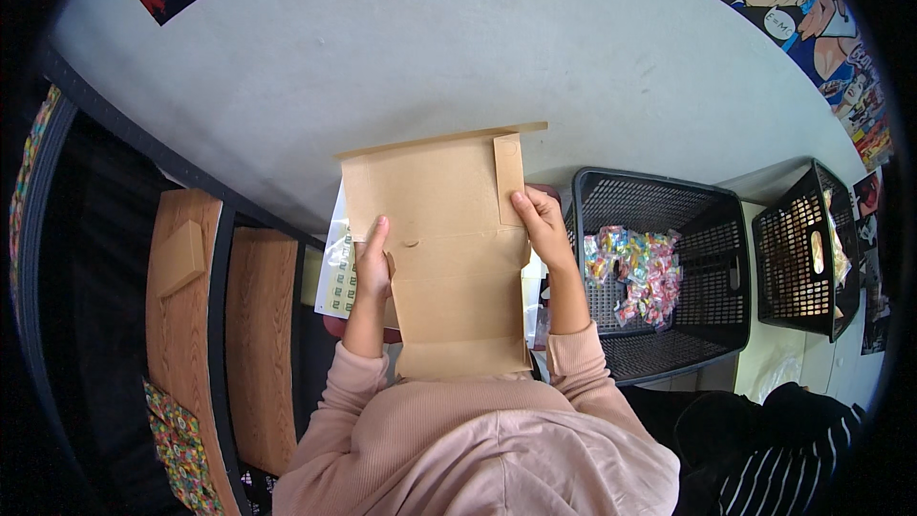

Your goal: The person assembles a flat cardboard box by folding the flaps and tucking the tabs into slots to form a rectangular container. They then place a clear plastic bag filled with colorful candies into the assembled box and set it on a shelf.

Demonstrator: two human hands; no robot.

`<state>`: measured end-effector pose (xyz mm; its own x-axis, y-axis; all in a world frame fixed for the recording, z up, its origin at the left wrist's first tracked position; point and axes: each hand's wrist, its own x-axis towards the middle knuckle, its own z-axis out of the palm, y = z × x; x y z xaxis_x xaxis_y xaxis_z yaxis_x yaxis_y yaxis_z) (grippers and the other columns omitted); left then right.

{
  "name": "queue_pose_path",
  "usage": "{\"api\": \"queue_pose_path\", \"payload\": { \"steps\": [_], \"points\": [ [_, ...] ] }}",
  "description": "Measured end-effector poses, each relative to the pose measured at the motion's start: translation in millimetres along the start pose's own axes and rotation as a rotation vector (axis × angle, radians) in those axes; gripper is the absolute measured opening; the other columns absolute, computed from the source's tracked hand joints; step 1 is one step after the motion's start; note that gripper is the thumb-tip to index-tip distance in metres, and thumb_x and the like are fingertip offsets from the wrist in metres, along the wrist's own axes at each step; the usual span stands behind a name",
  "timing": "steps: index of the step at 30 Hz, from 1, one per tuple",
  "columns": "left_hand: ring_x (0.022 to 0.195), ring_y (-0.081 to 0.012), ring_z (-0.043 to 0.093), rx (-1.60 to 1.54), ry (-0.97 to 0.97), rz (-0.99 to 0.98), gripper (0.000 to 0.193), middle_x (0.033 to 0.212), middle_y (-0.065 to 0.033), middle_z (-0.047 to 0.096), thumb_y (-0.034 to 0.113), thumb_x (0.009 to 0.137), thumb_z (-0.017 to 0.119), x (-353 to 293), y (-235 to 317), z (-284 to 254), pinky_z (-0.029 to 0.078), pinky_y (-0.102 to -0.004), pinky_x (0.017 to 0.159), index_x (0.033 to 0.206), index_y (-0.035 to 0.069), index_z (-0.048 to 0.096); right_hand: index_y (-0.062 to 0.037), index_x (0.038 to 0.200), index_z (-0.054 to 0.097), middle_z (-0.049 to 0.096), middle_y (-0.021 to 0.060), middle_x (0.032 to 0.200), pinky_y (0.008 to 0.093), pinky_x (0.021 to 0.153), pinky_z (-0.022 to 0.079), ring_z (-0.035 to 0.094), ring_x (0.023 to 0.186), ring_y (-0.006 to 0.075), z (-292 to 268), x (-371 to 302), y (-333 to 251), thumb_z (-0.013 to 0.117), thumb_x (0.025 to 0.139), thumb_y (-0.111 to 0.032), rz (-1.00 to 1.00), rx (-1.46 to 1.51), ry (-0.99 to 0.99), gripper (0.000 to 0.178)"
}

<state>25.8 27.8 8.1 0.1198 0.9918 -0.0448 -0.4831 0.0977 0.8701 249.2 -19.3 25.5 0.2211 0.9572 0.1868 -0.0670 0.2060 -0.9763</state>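
A brown cardboard box (444, 291), opened out with its flaps spread, is held up in front of my chest. Along its left side, my left hand (373, 263) is closed on the edge, thumb lying over the inner face. My right hand (546, 225) grips the right edge beside a narrow side flap (509, 177) that folds inward, thumb on top. Crease lines run across the cardboard at about mid-height. Behind its left edge a white and pale yellow sheet with rows of small dark green marks (338, 277) sticks out, partly hidden.
On the right, a black plastic basket (659, 183) contains many small colourful wrapped packets (638, 272). Beyond it stands another black basket (788, 272). Wooden shelves (258, 344) at the left carry a flat brown box (181, 260). A pale wall (401, 48) rises ahead, with posters.
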Motion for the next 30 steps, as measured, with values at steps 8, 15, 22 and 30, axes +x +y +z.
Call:
{"api": "queue_pose_path", "payload": {
  "steps": [8,15,22,30],
  "points": [
    [0.102,-0.0171,0.045,0.175,0.12,0.014,0.041,0.113,-0.01,0.047,0.017,0.083,0.05,-5.6,5.9,6.1,0.034,-0.0269,0.087,0.117,-0.003,0.038,0.0002,0.071,0.055,0.043,-0.0066,0.061,0.0183,0.051,0.03,0.035,0.058,0.0017,2.5,-0.1,4.6,0.049,0.085,-0.018,-0.071,-0.09,0.068,0.023],
    [0.105,-0.0178,0.043,0.112,0.001,-0.002,0.043,0.116,-0.0102,0.044,0.015,0.083,0.048,-5.3,3.9,6.0,0.033,-0.0288,0.088,0.12,-0.003,0.035,-0.004,0.072,0.051,0.046,-0.0049,0.065,0.0187,0.052,0.03,0.038,0.06,0.0026,-7.8,31.4,-11.8,0.045,0.085,-0.029,0.138,0.122,0.169,0.029],
    [0.104,-0.0153,0.042,0.063,-0.023,0.01,0.044,0.12,-0.0087,0.04,0.013,0.084,0.047,-2.3,0.7,6.5,0.034,-0.0267,0.086,0.123,0.0,0.031,-0.001,0.071,0.055,0.047,-0.005,0.063,0.0199,0.051,0.033,0.039,0.057,0.0029,-10.0,49.2,-3.0,0.045,0.087,-0.025,-0.073,-0.095,0.136,0.03],
    [0.033,-0.0012,0.032,0.235,0.072,0.03,0.039,0.081,-0.0009,0.056,0.025,0.081,0.052,-0.2,-13.0,-4.4,0.02,-0.0173,0.026,0.113,0.005,0.043,-0.001,0.084,0.055,0.053,-0.0009,0.075,0.0208,0.064,0.037,0.045,0.069,0.0055,2.3,25.7,-4.5,0.042,0.087,-0.032,0.155,0.052,0.167,0.034]
  ]
}}
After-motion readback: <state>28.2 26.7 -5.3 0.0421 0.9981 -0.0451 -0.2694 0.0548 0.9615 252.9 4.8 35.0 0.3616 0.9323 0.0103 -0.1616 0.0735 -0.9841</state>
